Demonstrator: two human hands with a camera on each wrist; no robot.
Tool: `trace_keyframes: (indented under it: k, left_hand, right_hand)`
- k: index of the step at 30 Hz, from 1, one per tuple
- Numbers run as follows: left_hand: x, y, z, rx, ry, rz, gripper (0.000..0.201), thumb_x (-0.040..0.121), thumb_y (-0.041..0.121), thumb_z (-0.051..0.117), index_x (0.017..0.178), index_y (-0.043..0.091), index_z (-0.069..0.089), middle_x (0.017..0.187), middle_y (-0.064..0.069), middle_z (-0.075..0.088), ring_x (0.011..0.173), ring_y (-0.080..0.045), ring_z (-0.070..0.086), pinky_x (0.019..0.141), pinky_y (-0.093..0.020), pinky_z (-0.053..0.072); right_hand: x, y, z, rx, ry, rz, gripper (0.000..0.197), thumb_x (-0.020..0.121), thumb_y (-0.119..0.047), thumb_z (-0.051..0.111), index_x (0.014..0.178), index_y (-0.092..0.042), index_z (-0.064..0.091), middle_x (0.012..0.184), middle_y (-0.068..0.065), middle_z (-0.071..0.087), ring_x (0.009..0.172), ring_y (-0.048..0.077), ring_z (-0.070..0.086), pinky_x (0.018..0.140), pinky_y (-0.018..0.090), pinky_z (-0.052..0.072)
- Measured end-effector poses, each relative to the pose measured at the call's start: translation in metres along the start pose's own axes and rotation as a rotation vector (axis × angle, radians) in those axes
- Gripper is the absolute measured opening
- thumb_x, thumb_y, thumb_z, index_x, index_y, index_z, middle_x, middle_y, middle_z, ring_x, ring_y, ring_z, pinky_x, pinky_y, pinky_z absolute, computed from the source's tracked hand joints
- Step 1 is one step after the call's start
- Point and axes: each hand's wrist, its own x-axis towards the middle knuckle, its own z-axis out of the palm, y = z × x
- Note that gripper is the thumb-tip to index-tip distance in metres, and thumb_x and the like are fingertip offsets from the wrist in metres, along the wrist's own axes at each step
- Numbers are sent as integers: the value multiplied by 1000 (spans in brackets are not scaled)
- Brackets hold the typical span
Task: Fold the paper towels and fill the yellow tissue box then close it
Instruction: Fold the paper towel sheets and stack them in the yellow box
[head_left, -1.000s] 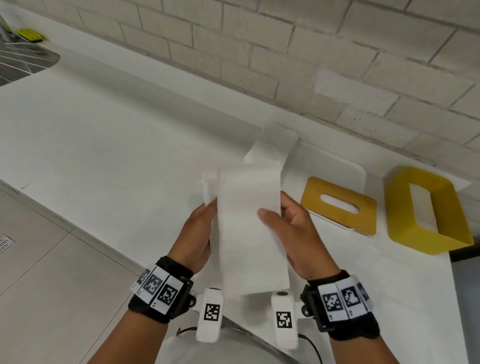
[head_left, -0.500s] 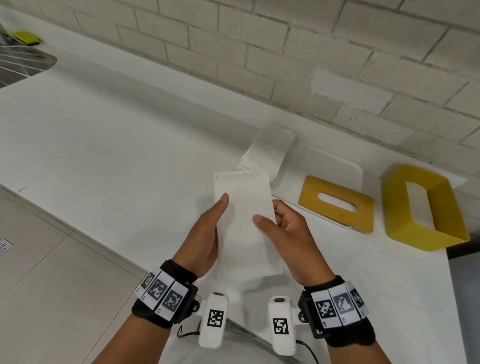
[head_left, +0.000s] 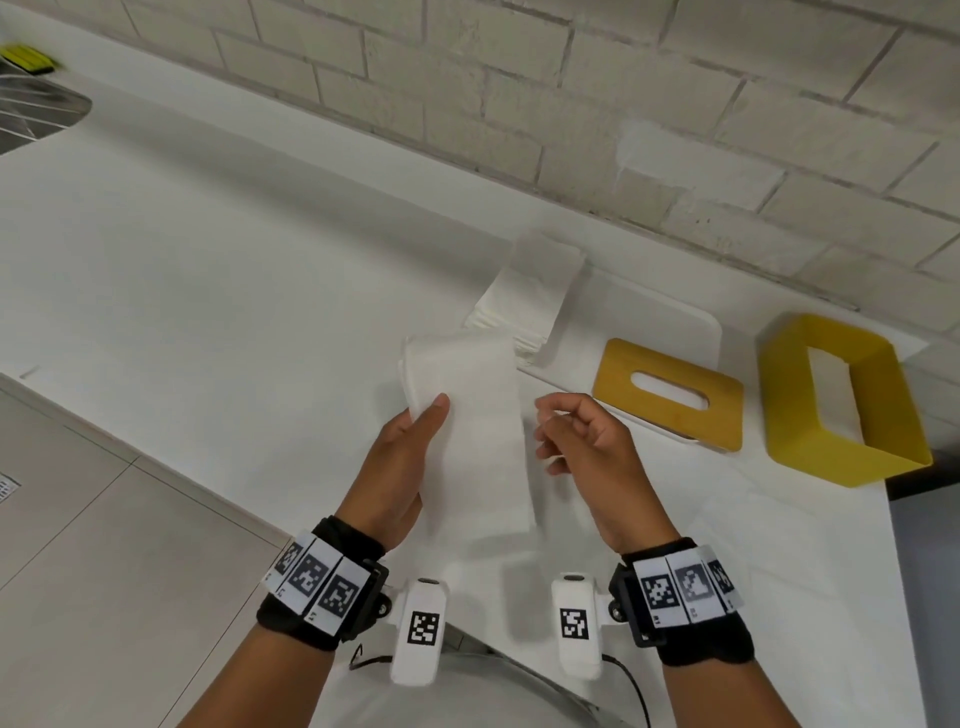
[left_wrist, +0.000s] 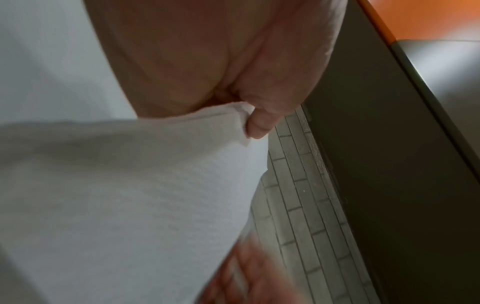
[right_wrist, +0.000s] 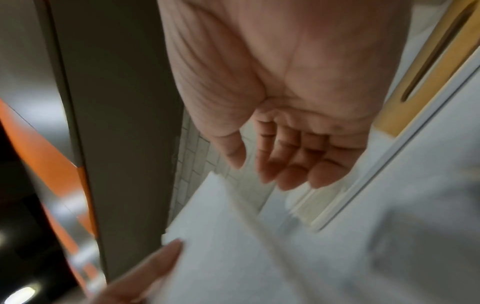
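Since 0.5 s ago, the right hand (head_left: 582, 447) is coming off the folded paper towel (head_left: 472, 441), fingers loosely curled and empty. The left hand (head_left: 400, 467) is gripping the towel alone, above the near counter. A stack of folded towels (head_left: 524, 317) is lying farther back. The yellow tissue box (head_left: 841, 400) at far right is standing unfilled, its yellow lid (head_left: 670, 395) lying beside it; filling and closing are judged outstanding.

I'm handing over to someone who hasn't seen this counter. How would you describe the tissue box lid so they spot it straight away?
Start at the white brick wall and drop to the white counter below it. The lid lies flat right of the paper towel stack. Unlike the open yellow box on its right, it is a thin slab with an oval slot.
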Motion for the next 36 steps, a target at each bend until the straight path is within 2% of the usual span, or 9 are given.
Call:
trace_keyframes:
  k: [5, 8, 12, 18, 22, 25, 28, 33, 36]
  left_hand:
    - [6, 8, -21, -51, 117, 65, 31, 106, 28, 50, 126, 12, 67, 117, -10, 76, 107, -25, 73, 92, -40, 55]
    - [10, 9, -27, -66, 156, 78, 31, 106, 29, 51, 126, 11, 67, 117, -9, 76, 108, -26, 73, 92, -40, 55]
    - [14, 9, -30, -69, 176, 77, 31, 106, 29, 52, 126, 12, 67, 117, -8, 76, 107, -24, 73, 91, -39, 55]
    - [19, 6, -27, -11, 174, 49, 30, 105, 29, 52, 125, 12, 68, 116, -8, 77, 110, -26, 72, 98, -42, 54]
    - [21, 5, -22, 44, 145, 32, 30, 106, 30, 52, 124, 13, 68, 114, -7, 77, 109, -27, 72, 97, -43, 54]
    - [22, 6, -19, 51, 118, 24, 28, 106, 31, 51, 120, 15, 70, 111, -6, 78, 105, -24, 73, 91, -40, 54]
    - [24, 6, -16, 56, 103, 17, 29, 106, 31, 50, 120, 16, 70, 111, -5, 78, 104, -22, 74, 89, -38, 54]
    - [27, 10, -8, 53, 64, 12, 30, 106, 30, 50, 122, 14, 70, 112, -7, 78, 101, -22, 75, 85, -36, 54]
    - [25, 11, 0, 86, -9, 23, 33, 107, 30, 46, 127, 14, 68, 117, -7, 76, 109, -24, 73, 88, -37, 53]
  right_hand:
    - [26, 53, -41, -787, 113, 169, 49, 91, -41, 69, 135, -27, 52, 130, 5, 54, 125, 26, 51, 101, 35, 43]
    - [26, 67, -39, -947, 40, 226, 72, 86, -48, 72, 147, -29, 38, 147, 8, 39, 137, 31, 36, 109, 43, 38]
    - [24, 71, -33, -1008, -1, 200, 71, 86, -41, 73, 146, -30, 37, 141, 6, 41, 133, 29, 39, 107, 43, 39]
    - [30, 69, -30, -739, 10, 271, 48, 81, -23, 79, 122, -21, 54, 92, -8, 61, 89, 15, 60, 78, 26, 43]
    - [33, 63, -30, -600, -27, 281, 21, 79, -20, 78, 93, -18, 63, 83, -5, 67, 82, 17, 65, 78, 31, 53]
    - [26, 43, -27, -187, -41, 231, 31, 82, -5, 74, 108, -22, 69, 98, 2, 77, 96, 23, 74, 96, 49, 57]
    - [16, 7, -23, 37, -142, 86, 47, 88, 6, 68, 126, -22, 63, 117, 3, 75, 112, 23, 70, 103, 49, 52]
    - [3, -45, -21, 274, -348, -67, 58, 86, 6, 68, 137, -18, 55, 117, 18, 73, 103, 30, 70, 86, 39, 57]
    - [3, -44, -5, 162, -275, -62, 49, 88, -1, 71, 133, -18, 59, 111, 21, 74, 101, 38, 71, 92, 53, 54]
